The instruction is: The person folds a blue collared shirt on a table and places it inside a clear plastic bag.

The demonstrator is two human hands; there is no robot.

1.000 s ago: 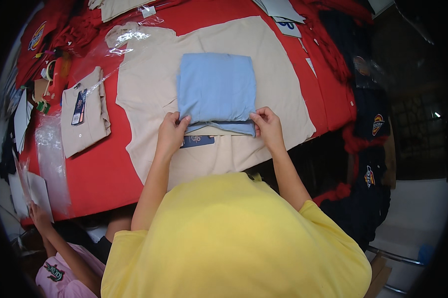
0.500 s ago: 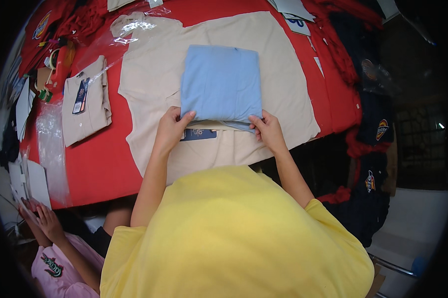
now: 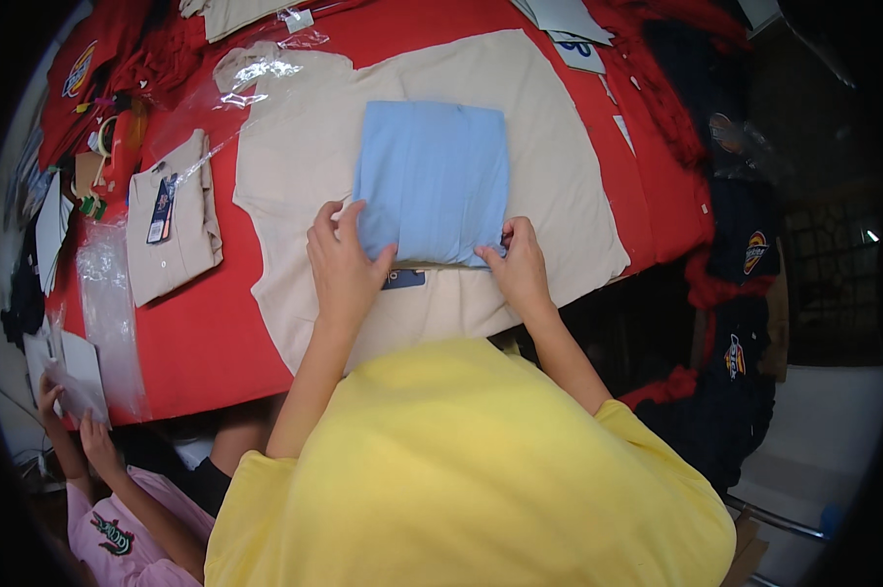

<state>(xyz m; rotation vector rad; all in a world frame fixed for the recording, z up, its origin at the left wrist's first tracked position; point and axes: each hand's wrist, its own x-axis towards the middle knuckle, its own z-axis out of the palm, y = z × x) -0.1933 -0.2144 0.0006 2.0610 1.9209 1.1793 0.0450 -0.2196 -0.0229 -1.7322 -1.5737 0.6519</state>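
Note:
A light blue folding board (image 3: pixel 434 181) lies flat on the back of a beige shirt (image 3: pixel 295 157) spread over the red table (image 3: pixel 182 338). My left hand (image 3: pixel 342 264) rests on the board's near left corner, fingers over its edge. My right hand (image 3: pixel 515 262) pinches the near right corner. A dark blue label (image 3: pixel 403 280) on the shirt shows just below the board, between my hands. My yellow top fills the lower part of the view.
A folded beige shirt (image 3: pixel 171 225) with a hang tag lies at the left, clear plastic bags (image 3: pixel 109 303) around it. Dark garments (image 3: pixel 735 284) hang off the right table edge. Another person's hands (image 3: pixel 75 430) hold paper at lower left.
The board and both hands sit slightly lower in the picture as the head view shifted. My left hand has slid further onto the board's corner.

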